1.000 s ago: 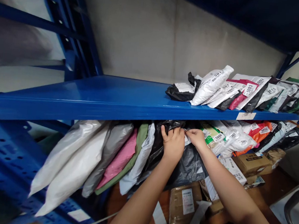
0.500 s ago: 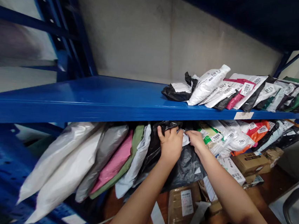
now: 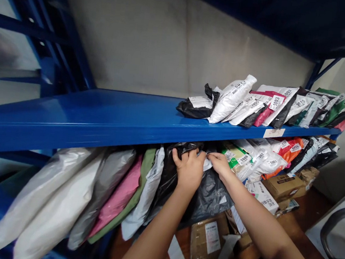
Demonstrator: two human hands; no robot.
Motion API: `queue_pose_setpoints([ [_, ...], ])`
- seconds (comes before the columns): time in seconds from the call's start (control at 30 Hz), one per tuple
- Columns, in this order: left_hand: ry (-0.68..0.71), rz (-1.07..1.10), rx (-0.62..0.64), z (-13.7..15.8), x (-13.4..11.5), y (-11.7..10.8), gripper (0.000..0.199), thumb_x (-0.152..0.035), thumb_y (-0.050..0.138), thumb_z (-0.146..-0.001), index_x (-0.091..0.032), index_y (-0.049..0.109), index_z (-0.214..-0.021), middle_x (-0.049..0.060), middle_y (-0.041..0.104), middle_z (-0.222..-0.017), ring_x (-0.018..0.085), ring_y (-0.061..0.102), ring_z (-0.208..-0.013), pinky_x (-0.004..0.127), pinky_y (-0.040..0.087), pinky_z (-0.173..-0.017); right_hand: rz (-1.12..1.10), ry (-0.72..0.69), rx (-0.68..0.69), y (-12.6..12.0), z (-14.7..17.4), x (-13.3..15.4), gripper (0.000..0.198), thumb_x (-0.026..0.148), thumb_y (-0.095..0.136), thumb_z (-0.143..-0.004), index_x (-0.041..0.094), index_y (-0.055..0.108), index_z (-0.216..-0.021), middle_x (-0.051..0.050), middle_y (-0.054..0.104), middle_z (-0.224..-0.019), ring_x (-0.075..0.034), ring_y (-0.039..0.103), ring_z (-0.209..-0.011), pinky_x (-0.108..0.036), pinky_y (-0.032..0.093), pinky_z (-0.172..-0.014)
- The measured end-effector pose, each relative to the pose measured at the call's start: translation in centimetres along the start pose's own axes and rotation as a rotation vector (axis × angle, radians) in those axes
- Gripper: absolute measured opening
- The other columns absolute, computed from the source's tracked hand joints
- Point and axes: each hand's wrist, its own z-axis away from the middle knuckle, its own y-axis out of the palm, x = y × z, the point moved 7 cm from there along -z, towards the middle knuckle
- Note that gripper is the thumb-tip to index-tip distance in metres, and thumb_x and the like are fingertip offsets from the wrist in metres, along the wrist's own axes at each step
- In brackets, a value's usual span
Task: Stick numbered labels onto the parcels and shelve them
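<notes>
So the person's got both hands in the lower middle of the frame, tucked under the blue shelf (image 3: 79,114). The right hand (image 3: 219,163) has thumb and finger pinched on a dark bag (image 3: 210,196) near the center, right by a white label (image 3: 207,164). The left hand (image 3: 189,168) is just beside it, thumb out wide and fingers bent over the bag tops next to a shiny black bag (image 3: 168,178); fingertips are hidden, so no clue if it's actually gripping. Pink bag (image 3: 116,203) and green bag (image 3: 140,191) lean at lower left, with a taped box (image 3: 200,242) at bottom center.
</notes>
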Motion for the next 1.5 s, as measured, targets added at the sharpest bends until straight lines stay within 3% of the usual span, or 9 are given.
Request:
queue_pose_setpoints([
  [0.3, 0.129, 0.007, -0.075, 0.8, 0.9, 0.0, 0.019, -0.023, 0.058, -0.093, -0.023, 0.077, -0.092, 0.011, 0.075, -0.101, 0.029, 0.064, -0.091, 0.066, 0.034, -0.109, 0.044, -0.053, 0.014, 0.1, -0.1, -0.7, 0.021, 0.036, 0.061, -0.074, 0.019, 0.067, -0.064, 0.002, 0.061, -0.058, -0.013, 0.049, -0.055, -0.024, 0.039, -0.056],
  [0.4, 0.171, 0.036, -0.126, 0.9, 0.8, -0.2, 0.021, -0.019, 0.06, -0.092, -0.026, 0.077, -0.103, 0.01, 0.076, -0.109, 0.031, 0.064, -0.098, 0.065, 0.03, -0.11, 0.051, -0.062, 0.023, 0.0, -0.3, -1.0, 0.021, 0.036, 0.061, -0.075, 0.018, 0.069, -0.069, 0.002, 0.063, -0.06, -0.013, 0.051, -0.056, -0.024, 0.039, -0.056],
  [0.53, 0.242, 0.079, -0.236, 1.1, 0.7, -0.5, 0.016, -0.017, 0.065, -0.088, -0.027, 0.078, -0.084, 0.006, 0.077, -0.104, 0.028, 0.062, -0.097, 0.062, 0.022, -0.115, 0.07, -0.077, 0.016, -0.1, -0.4, -1.3, 0.024, 0.039, 0.061, -0.077, 0.019, 0.069, -0.069, 0.001, 0.064, -0.062, -0.014, 0.054, -0.059, -0.025, 0.04, -0.057],
  [0.67, 0.313, 0.073, -0.354, 1.8, 0.8, -1.4, 0.014, -0.015, 0.066, -0.088, -0.025, 0.076, -0.083, 0.003, 0.078, -0.094, 0.023, 0.061, -0.091, 0.054, 0.014, -0.12, 0.089, -0.096, 0.012, 0.1, -0.3, -1.3, 0.023, 0.039, 0.062, -0.076, 0.019, 0.07, -0.069, 0.001, 0.066, -0.063, -0.015, 0.056, -0.061, -0.026, 0.041, -0.058],
  [1.03, 0.37, 0.132, -0.345, 3.5, 1.8, -3.1, 0.016, -0.019, 0.061, -0.094, -0.022, 0.075, -0.088, 0.001, 0.077, -0.087, 0.019, 0.061, -0.092, 0.049, 0.003, -0.126, 0.085, -0.141, -0.05, 0.1, 0.2, -1.7, 0.029, 0.046, 0.057, -0.073, 0.019, 0.066, -0.069, 0.0, 0.064, -0.062, -0.015, 0.053, -0.058, -0.026, 0.04, -0.057],
  [1.27, 0.382, 0.165, -0.372, 4.3, 2.6, -3.5, 0.015, -0.018, 0.061, -0.094, -0.024, 0.074, -0.091, 0.0, 0.076, -0.084, 0.018, 0.063, -0.089, 0.051, 0.01, -0.126, 0.091, -0.137, -0.073, 0.0, 0.0, -2.2, 0.029, 0.046, 0.058, -0.073, 0.019, 0.067, -0.068, 0.001, 0.063, -0.061, -0.015, 0.053, -0.059, -0.025, 0.04, -0.057],
  [1.5, 0.401, 0.263, -0.321, 5.8, 3.9, -4.9, 0.015, -0.008, 0.062, -0.091, -0.02, 0.069, -0.096, 0.002, 0.071, -0.086, 0.018, 0.062, -0.088, 0.048, 0.03, -0.119, 0.076, -0.115, -0.098, -0.3, 0.0, -2.5, 0.029, 0.047, 0.056, -0.073, 0.02, 0.062, -0.064, 0.003, 0.055, -0.056, -0.013, 0.046, -0.054, -0.025, 0.034, -0.053],
])
